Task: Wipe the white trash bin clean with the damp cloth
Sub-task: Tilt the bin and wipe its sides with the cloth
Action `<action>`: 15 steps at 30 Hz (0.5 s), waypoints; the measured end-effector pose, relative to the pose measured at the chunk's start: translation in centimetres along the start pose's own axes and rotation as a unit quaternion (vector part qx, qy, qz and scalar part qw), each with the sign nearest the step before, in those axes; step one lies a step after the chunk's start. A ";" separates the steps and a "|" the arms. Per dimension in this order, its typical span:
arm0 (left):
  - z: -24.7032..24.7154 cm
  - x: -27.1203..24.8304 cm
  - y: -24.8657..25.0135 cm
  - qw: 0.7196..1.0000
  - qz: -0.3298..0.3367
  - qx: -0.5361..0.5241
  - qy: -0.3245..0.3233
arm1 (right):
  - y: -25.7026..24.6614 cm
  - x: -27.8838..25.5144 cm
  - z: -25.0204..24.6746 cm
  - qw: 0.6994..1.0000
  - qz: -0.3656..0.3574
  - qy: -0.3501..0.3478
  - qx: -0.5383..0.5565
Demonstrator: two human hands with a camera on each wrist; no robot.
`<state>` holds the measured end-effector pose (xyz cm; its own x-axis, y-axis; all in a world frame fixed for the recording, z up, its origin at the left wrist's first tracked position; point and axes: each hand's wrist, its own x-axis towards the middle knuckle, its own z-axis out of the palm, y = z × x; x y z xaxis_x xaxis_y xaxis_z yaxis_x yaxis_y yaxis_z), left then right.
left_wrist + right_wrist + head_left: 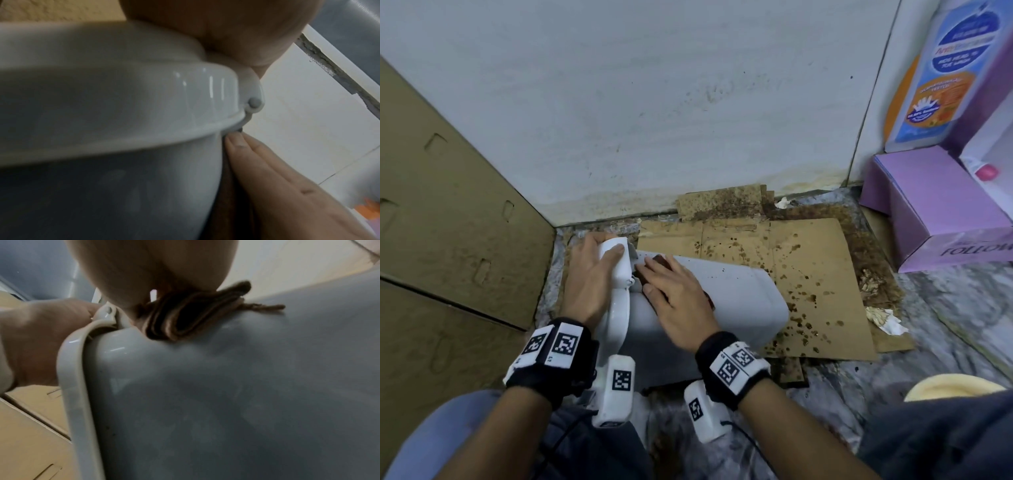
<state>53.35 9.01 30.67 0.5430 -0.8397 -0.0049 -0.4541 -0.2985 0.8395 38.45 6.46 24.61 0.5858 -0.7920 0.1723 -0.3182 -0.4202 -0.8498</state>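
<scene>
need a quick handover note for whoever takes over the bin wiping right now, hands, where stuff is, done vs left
Left hand: grips the lid end of the white trash bin, steadying it.
Right hand: fingers straight, pressing the folded brown cloth flat on the bin's upper side, next to the lid hinge.
Bin: lies on its side on the stained cardboard, lid end toward the left.
Done: cannot tell how much has been wiped; small dark specks show on the bin's upper side toward the base.
Left: probably work the cloth toward the base, then turn the bin for the other sides and the lid.
</scene>
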 end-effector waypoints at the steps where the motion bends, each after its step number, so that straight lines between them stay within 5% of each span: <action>1: 0.1 -0.4 0.2 1.000 0.003 0.007 0.003 | 0.3 0.4 -0.2 1.000 0.008 -0.020 -0.011; 6: 0.5 -1.1 0.1 1.000 0.001 0.011 0.008 | 1.1 2.4 -1.0 0.998 0.046 -0.030 -0.013; 15: -0.1 -1.3 -0.2 1.000 0.024 0.007 0.003 | 0.0 -0.8 -0.6 0.998 -0.021 -0.037 0.052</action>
<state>52.83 10.26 30.58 0.5248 -0.8503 0.0394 -0.4894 -0.2635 0.8313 37.55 6.86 24.79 0.6518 -0.7379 0.1752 -0.2157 -0.4018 -0.8900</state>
